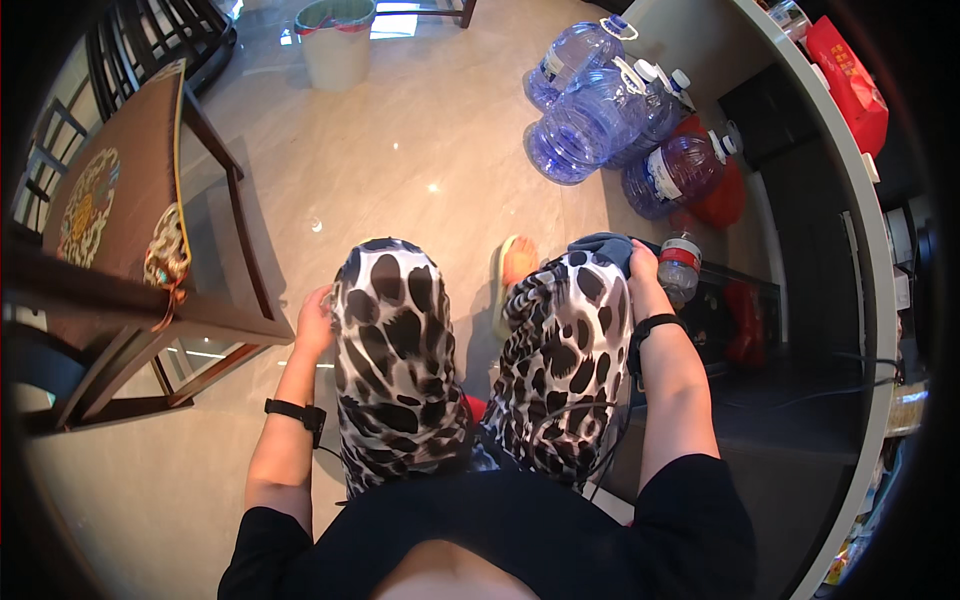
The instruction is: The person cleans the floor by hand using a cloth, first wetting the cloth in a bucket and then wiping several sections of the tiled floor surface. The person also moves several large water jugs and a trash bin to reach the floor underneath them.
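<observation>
My right hand (pixel 643 262) is at the outer side of my right knee, gripping a blue-grey cloth (pixel 600 244) that lies over the top of the knee. Beside my left knee is my left hand (pixel 318 321), its fingertips against the patterned trouser leg (pixel 390 330); the leg hides part of the fingers, and I see nothing in them. Each wrist wears a black strap with a small device. Just past my right hand stands a clear plastic bottle (pixel 680 270) with a red and white label.
Several large blue-tinted water bottles (pixel 585 124) stand ahead on the right by red bags (pixel 724 195). A dark open cabinet (pixel 787 420) flanks my right side. To the left is a wooden chair (pixel 217 307) with an embroidered cushion (pixel 112 180). Farther off stands a lined waste bin (pixel 336 56).
</observation>
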### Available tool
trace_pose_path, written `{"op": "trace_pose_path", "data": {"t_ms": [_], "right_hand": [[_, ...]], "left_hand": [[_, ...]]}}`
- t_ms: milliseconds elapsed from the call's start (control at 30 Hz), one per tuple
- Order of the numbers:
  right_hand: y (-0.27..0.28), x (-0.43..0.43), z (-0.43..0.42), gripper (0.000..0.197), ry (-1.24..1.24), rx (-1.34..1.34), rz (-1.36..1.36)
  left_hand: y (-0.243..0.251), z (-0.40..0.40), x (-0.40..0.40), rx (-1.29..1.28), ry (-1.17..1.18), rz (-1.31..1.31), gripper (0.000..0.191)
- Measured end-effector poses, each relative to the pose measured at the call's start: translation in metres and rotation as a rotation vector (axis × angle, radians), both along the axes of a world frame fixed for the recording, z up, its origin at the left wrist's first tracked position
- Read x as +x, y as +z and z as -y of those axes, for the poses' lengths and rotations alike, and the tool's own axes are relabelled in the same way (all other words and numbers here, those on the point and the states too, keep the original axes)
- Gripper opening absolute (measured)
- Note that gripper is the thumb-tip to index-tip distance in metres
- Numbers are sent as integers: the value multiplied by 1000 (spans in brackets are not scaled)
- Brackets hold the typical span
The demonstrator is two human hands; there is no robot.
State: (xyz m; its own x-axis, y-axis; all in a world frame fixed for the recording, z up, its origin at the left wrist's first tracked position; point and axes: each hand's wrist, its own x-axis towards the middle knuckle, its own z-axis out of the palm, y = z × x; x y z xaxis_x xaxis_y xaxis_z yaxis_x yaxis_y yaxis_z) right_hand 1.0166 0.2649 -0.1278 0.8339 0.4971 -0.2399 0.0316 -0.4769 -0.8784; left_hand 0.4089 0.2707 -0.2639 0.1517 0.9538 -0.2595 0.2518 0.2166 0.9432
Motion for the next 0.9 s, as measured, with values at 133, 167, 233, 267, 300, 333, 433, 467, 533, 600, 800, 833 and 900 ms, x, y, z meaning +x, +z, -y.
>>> {"op": "trace_pose_path", "data": {"t_ms": [133, 167, 233, 267, 300, 333, 433, 467, 533, 600, 800, 833, 900], "right_hand": [[-20, 5, -30, 35, -9, 7, -38], [-25, 16, -29, 34, -13, -10, -37], [-29, 26, -46, 34, 1, -36, 23], [-34, 22, -54, 35, 27, -39, 36], [-40, 25, -61, 35, 47, -51, 54], [-49, 35, -69, 37, 6, -29, 1], [-81, 54, -80, 39, -9, 126, -82], [-85, 60, -87, 41, -34, 137, -74], [-100, 78, -105, 53, -45, 98, -46], [-123, 89, -116, 58, -80, 30, -86], [-210, 7, -157, 72, 208, -911, 271], [-195, -26, -182, 71, 290, -1009, 284], [-193, -52, -209, 66, 426, -981, 394]], "left_hand": [[-7, -30, 5, -381, 146, 443, 46], [7, -45, 20, -403, 148, 493, 46], [51, -82, 50, -401, 131, 487, 46], [71, -104, 58, -389, 119, 443, 46], [84, -124, 74, -337, 78, 326, 46], [91, -143, 93, -226, 16, 126, 46], [93, -180, 124, -50, -107, -85, 47], [77, -193, 126, -45, -129, -113, 47], [67, -212, 136, -48, -154, -155, 48], [57, -220, 144, -175, -154, -223, 49], [27, -223, 159, -405, -212, -269, 48], [27, -227, 153, -413, -196, -287, 48], [19, -231, 162, -407, -218, -258, 48]]}}
